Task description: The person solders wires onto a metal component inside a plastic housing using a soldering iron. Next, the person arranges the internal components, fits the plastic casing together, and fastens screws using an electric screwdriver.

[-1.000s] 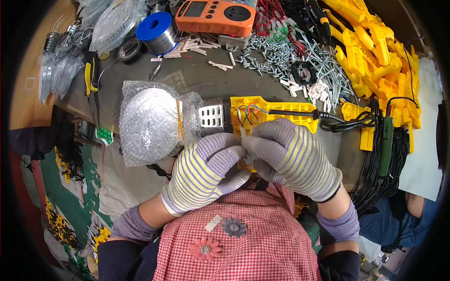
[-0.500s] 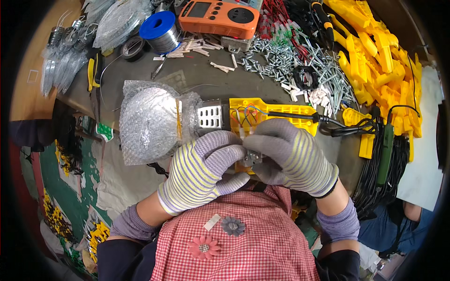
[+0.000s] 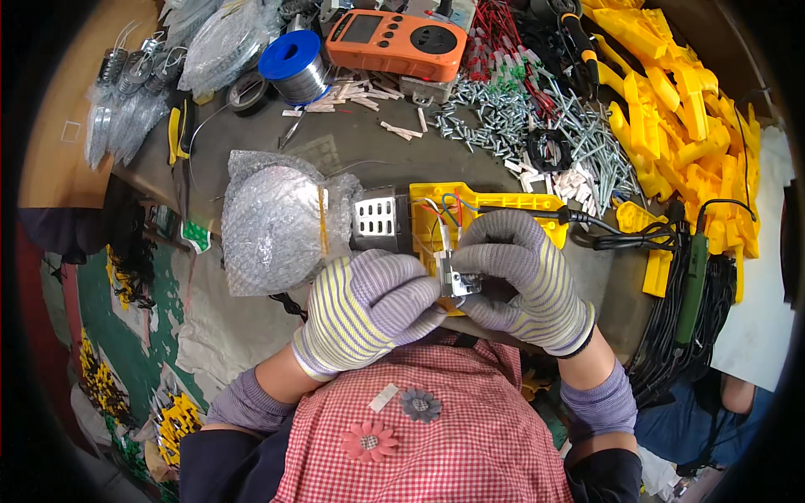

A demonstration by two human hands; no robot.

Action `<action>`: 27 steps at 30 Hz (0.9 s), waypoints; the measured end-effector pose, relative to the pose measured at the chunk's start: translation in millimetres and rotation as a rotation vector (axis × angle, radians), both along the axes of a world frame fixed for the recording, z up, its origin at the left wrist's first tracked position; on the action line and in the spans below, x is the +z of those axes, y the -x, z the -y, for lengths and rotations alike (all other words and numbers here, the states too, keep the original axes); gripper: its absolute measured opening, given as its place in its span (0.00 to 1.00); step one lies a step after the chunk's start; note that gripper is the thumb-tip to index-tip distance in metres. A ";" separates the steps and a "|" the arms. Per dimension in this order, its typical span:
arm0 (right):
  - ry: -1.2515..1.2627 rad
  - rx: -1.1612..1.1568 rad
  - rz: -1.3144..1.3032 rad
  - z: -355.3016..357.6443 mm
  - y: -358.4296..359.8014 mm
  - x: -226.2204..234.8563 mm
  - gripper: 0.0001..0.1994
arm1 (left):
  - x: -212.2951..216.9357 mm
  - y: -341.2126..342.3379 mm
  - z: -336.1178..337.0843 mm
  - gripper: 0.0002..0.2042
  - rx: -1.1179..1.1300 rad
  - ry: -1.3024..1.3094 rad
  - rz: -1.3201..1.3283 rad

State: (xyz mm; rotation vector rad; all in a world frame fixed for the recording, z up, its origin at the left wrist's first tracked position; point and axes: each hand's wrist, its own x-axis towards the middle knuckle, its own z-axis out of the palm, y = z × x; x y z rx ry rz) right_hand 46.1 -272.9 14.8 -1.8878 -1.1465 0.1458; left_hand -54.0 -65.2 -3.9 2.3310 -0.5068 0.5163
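At frame centre, the yellow handle shell (image 3: 520,200) lies open, wires (image 3: 435,208) exposed (power cord (image 3: 579,216) already laid in), so closing seems left; our right hand (image 3: 532,285) pinches a small metal part (image 3: 458,286); our left hand's (image 3: 365,302) grip we cannot tell.

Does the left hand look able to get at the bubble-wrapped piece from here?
Probably yes: the left hand is beside the bubble-wrapped piece with nothing visible between them, though it is busy at the small metal part.
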 end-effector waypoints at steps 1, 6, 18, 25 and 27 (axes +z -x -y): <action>0.011 -0.004 -0.024 0.7 0.8 1.2 0.20 | -1.7 0.2 -2.7 0.16 -0.028 -0.066 0.043; 0.128 0.069 -0.031 -1.7 3.0 14.0 0.15 | -7.6 2.3 -21.7 0.16 -0.134 -0.268 0.186; 0.319 -0.029 0.173 -11.0 26.5 12.5 0.06 | 48.2 -9.7 -20.8 0.17 -0.161 -0.533 -0.168; 0.109 -0.141 0.014 -9.4 30.8 8.9 0.13 | 76.5 -24.7 -2.1 0.07 -0.175 -0.624 -0.266; 0.063 -0.132 -0.020 -10.3 30.6 5.7 0.14 | 86.4 -27.9 0.1 0.07 -0.234 -0.789 -0.281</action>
